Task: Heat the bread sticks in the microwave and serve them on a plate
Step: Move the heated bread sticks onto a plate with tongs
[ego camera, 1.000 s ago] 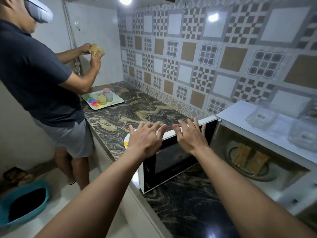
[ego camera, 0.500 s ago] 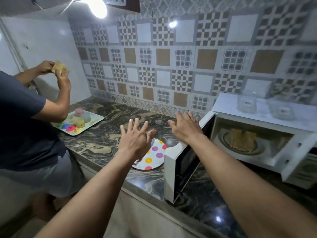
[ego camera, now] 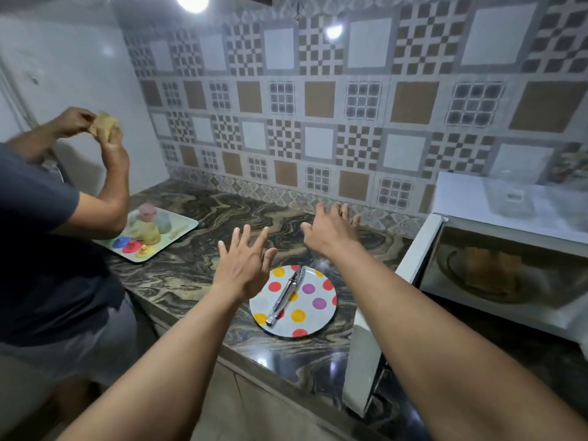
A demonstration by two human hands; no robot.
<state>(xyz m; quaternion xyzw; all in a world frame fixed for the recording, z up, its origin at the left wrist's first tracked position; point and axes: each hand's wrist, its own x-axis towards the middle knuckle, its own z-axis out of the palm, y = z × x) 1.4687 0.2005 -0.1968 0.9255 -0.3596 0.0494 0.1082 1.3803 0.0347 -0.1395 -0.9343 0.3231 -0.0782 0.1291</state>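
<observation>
A white plate with coloured dots [ego camera: 313, 321] lies on the marble counter, with metal tongs [ego camera: 285, 294] across it. To its right the white microwave [ego camera: 509, 268] stands with its door [ego camera: 375, 332] swung wide open; brown bread sticks [ego camera: 490, 265] rest blurred on the glass turntable inside. My left hand [ego camera: 243, 264] hovers with spread fingers just left of and above the plate, holding nothing. My right hand [ego camera: 327, 230] is stretched out, fingers spread, over the counter behind the plate, left of the door, also holding nothing.
Another person [ego camera: 47, 249] stands at the left, handling a small tan item near the wall. A pale tray [ego camera: 181, 226] with small cups and coloured lids lies at the back left. Clear containers [ego camera: 512, 198] sit on top of the microwave. The counter edge runs diagonally below the plate.
My hands have come off the microwave door, which now stands fully open. Both hands moved left over the counter, and the view turned left, uncovering the plate and tongs.
</observation>
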